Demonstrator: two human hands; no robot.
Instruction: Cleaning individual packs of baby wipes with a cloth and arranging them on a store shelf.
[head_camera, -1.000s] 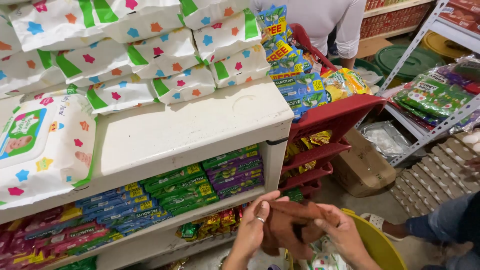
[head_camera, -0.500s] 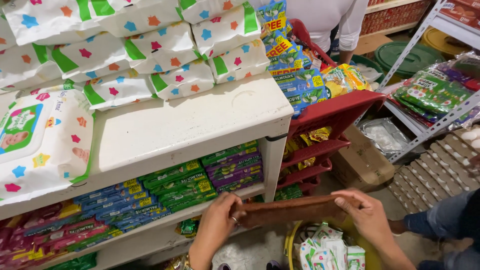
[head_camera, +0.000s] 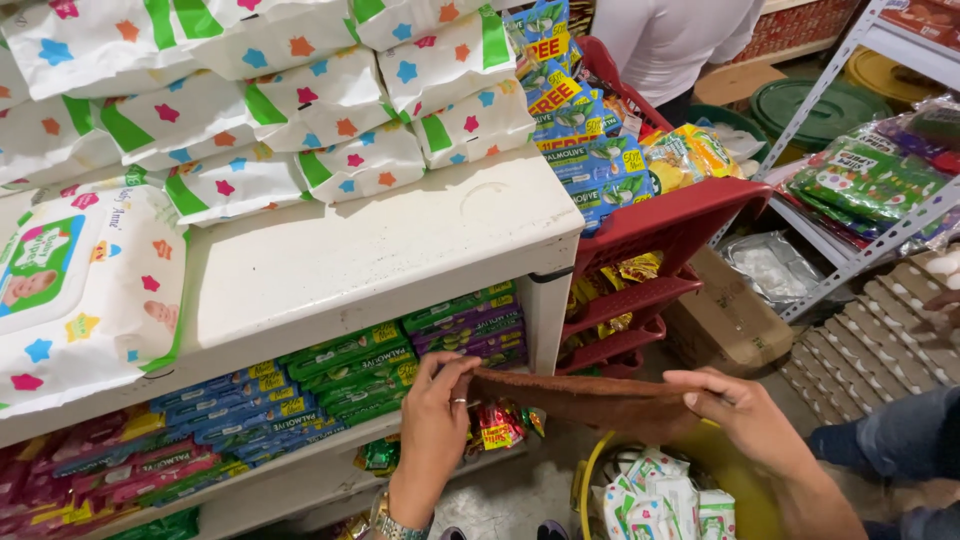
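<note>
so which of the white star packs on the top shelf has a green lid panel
The large pack lying flat at the far left; the stacked ones behind it show only green stripes and stars.

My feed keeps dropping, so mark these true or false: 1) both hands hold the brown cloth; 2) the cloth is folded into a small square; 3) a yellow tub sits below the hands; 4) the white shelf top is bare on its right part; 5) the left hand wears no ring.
1) True: the left hand and right hand each pinch an end of the brown cloth.
2) False: it is stretched out long between the hands.
3) True: the yellow tub holds small white packets.
4) True: the white shelf top is bare there.
5) False: a ring shows on one of its fingers.
</note>
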